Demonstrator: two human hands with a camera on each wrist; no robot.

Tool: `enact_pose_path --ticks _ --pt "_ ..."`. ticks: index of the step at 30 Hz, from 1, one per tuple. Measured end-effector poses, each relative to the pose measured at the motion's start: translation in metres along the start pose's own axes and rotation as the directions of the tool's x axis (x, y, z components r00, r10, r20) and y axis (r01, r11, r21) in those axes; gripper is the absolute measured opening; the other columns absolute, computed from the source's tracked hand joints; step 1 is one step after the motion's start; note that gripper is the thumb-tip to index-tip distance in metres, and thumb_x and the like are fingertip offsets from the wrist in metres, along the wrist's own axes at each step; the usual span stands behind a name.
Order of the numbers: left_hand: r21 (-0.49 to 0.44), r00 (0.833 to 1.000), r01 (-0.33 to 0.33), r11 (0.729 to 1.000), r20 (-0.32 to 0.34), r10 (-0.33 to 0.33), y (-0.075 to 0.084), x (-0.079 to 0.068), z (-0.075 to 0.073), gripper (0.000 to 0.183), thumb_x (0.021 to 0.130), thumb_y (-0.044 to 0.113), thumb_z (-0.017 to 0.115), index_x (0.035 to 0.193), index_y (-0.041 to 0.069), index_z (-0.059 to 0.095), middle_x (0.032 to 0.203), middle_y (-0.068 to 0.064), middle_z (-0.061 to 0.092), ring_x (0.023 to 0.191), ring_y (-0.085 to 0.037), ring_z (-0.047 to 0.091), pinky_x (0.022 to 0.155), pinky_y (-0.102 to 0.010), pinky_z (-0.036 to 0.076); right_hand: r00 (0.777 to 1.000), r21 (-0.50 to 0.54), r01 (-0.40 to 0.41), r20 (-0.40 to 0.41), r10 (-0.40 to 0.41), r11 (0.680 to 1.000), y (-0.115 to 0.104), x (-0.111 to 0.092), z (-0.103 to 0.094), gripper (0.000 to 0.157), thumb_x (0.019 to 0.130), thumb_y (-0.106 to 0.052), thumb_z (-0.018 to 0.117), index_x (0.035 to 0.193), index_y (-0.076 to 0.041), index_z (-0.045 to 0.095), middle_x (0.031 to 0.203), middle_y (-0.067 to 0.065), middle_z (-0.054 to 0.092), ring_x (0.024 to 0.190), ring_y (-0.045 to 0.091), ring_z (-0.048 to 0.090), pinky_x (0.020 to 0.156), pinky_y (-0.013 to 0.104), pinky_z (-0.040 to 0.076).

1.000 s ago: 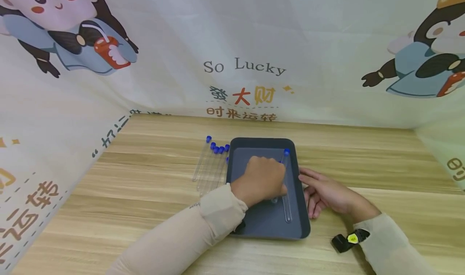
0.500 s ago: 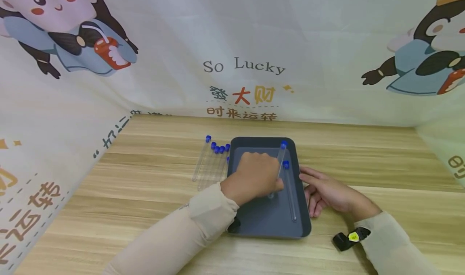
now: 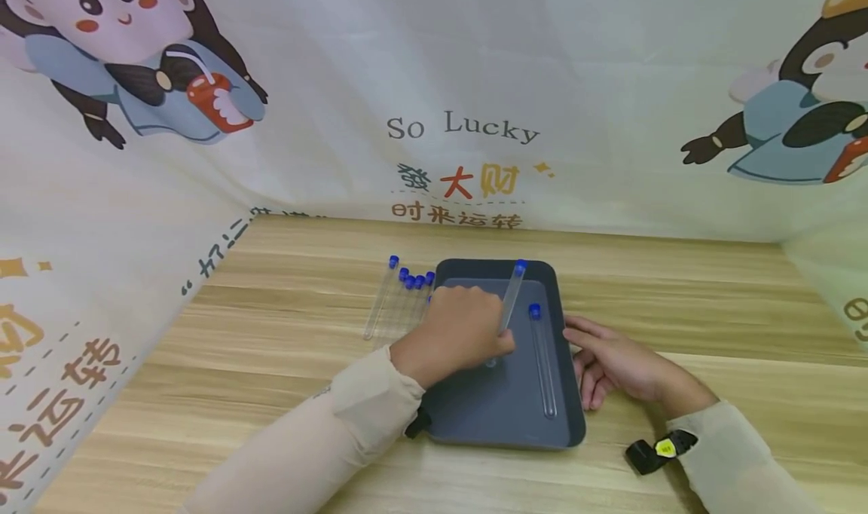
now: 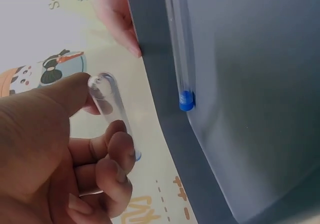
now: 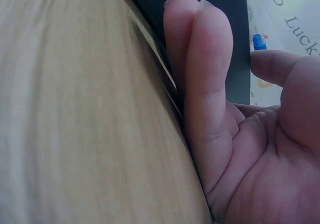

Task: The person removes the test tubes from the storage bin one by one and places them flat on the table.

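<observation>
My left hand (image 3: 457, 329) grips a clear test tube (image 3: 513, 292) with a blue cap, over the dark grey tray (image 3: 498, 427). The held tube (image 4: 112, 99) leans, its cap end pointing up and away, with thumb and fingers round it in the left wrist view. Inside the tray, along its right side, lies a second capped test tube (image 3: 542, 363). My right hand (image 3: 620, 363) rests against the outer right wall of the tray. In the right wrist view its fingers (image 5: 207, 74) lie extended along the tray wall, thumb near the rim.
Several blue-capped test tubes (image 3: 393, 303) lie side by side on the wooden table (image 3: 305, 408), left of the tray and partly hidden by the left hand. A printed cloth (image 3: 583, 69) stands behind the table. A black strap device (image 3: 654, 450) sits at the right wrist.
My left hand has moved left with its test tube, whose cap end has shifted left and up. The tube lying in the tray now shows whole. My right hand has stayed at the tray.
</observation>
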State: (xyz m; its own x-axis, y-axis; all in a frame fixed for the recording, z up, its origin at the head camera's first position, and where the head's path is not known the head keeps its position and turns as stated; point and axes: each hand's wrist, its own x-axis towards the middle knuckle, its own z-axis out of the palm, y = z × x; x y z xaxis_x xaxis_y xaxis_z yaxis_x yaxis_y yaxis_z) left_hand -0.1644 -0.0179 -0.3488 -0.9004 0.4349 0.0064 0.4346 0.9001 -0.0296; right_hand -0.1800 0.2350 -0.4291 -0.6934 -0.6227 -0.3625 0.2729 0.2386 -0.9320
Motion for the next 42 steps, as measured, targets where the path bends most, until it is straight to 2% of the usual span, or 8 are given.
enact_pose_path --ticks 5,14,21,32,37,42 --pt "-0.021 1.000 0.022 1.000 0.001 -0.022 -0.007 -0.005 -0.003 0.047 0.090 0.044 0.062 0.053 0.021 0.044 0.051 0.008 0.042 0.049 -0.011 0.046 0.044 -0.030 0.037 1.000 -0.006 -0.006 -0.010 0.006 1.000 0.000 0.000 0.001 0.072 0.108 -0.041 0.034 0.160 -0.012 -0.007 0.076 0.005 0.064 0.057 0.016 0.067 0.054 0.032 0.057" --pt "-0.039 1.000 0.020 0.999 -0.010 -0.020 -0.011 -0.009 -0.009 0.048 0.090 0.042 0.063 0.051 0.021 0.043 0.050 0.008 0.041 0.047 -0.009 0.044 0.041 -0.027 0.034 1.000 0.000 -0.003 -0.002 0.003 1.000 0.000 -0.001 0.001 0.072 0.108 -0.040 0.035 0.160 -0.011 -0.006 0.076 0.005 0.065 0.057 0.016 0.067 0.054 0.031 0.057" --pt "-0.007 1.000 0.030 1.000 0.005 -0.030 -0.017 -0.014 -0.012 0.051 0.091 0.045 0.062 0.051 0.020 0.043 0.050 0.008 0.038 0.048 -0.010 0.042 0.043 -0.027 0.031 1.000 0.011 0.000 -0.003 0.000 1.000 0.000 -0.001 0.002 0.072 0.109 -0.039 0.035 0.160 -0.010 -0.006 0.076 0.004 0.065 0.057 0.015 0.068 0.054 0.031 0.057" --pt "-0.021 0.999 0.046 0.999 -0.008 -0.046 -0.039 -0.023 0.000 0.050 0.090 0.039 0.063 0.049 0.020 0.041 0.048 0.008 0.036 0.047 -0.009 0.042 0.045 -0.027 0.031 1.000 0.005 0.005 -0.001 -0.005 1.000 0.002 -0.002 0.001 0.072 0.109 -0.039 0.035 0.160 -0.009 -0.007 0.076 0.004 0.065 0.057 0.016 0.067 0.054 0.031 0.057" --pt "0.013 0.999 0.039 0.999 -0.014 -0.039 -0.045 -0.026 0.002 0.051 0.090 0.041 0.063 0.049 0.020 0.041 0.047 0.008 0.037 0.046 -0.010 0.043 0.048 -0.028 0.031 1.000 0.004 0.004 -0.006 -0.004 1.000 0.002 -0.002 0.002 0.072 0.109 -0.039 0.035 0.160 -0.010 -0.007 0.076 0.005 0.064 0.057 0.016 0.067 0.054 0.031 0.057" --pt "0.018 0.999 0.050 0.999 -0.012 -0.050 -0.051 -0.029 0.006 0.052 0.090 0.043 0.063 0.049 0.020 0.041 0.048 0.008 0.034 0.046 -0.009 0.038 0.045 -0.027 0.025 1.000 0.006 0.004 -0.002 -0.004 1.000 0.002 -0.002 0.002 0.072 0.109 -0.039 0.034 0.159 -0.009 -0.008 0.076 0.005 0.064 0.057 0.016 0.067 0.054 0.031 0.057"
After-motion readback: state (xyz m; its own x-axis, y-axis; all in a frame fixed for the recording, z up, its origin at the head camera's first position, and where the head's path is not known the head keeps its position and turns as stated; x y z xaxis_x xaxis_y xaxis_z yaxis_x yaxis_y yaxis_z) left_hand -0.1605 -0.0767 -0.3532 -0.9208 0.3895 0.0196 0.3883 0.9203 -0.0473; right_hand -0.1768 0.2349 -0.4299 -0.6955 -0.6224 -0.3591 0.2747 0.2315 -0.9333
